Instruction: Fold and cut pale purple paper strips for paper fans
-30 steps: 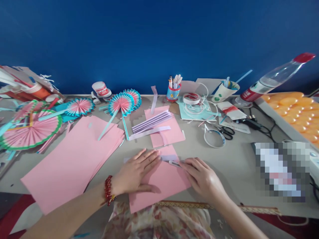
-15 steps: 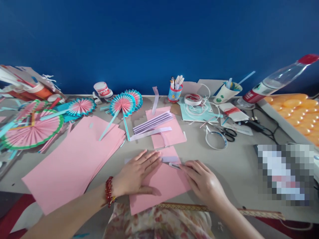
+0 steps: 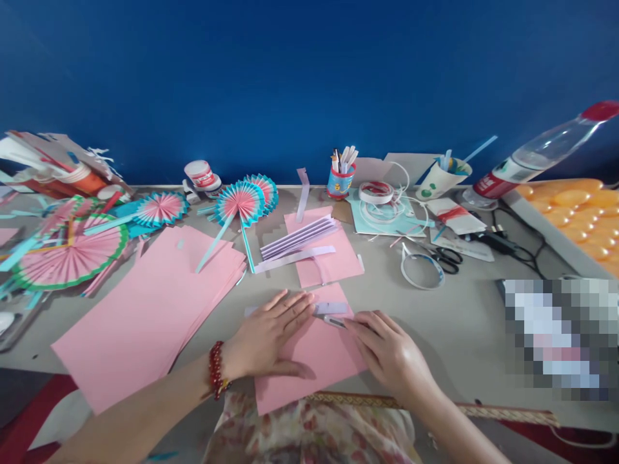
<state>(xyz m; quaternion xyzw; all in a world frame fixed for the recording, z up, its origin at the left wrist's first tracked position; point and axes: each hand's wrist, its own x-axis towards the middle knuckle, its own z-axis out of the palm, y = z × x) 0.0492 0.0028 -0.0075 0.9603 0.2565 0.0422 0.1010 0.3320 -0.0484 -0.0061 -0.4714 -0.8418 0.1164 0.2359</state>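
My left hand (image 3: 271, 335) lies flat with fingers spread, pressing on a pink paper sheet (image 3: 322, 351) and on a lavender paper strip (image 3: 333, 309) laid across it. In my right hand (image 3: 391, 348) is a slim white tool (image 3: 334, 321), which looks like a small utility knife. Its tip points left and rests on the pink sheet, just below the strip and close to my left fingers. My right fingers hide the rest of the tool. Beyond my hands, a pleated lavender paper (image 3: 298, 238) lies over another pink sheet (image 3: 345, 261).
A stack of pink paper (image 3: 140, 316) lies at left, near several folded paper fans (image 3: 239, 201). At the back stand a pen cup (image 3: 341, 182) and a paper cup (image 3: 442, 179). Scissors (image 3: 447, 259), a tape roll (image 3: 376, 191) and a plastic bottle (image 3: 522, 164) are at right.
My right hand has slid the white tool slightly left along the strip's lower edge. My left hand stays pressed in place. The whole view has shifted a little.
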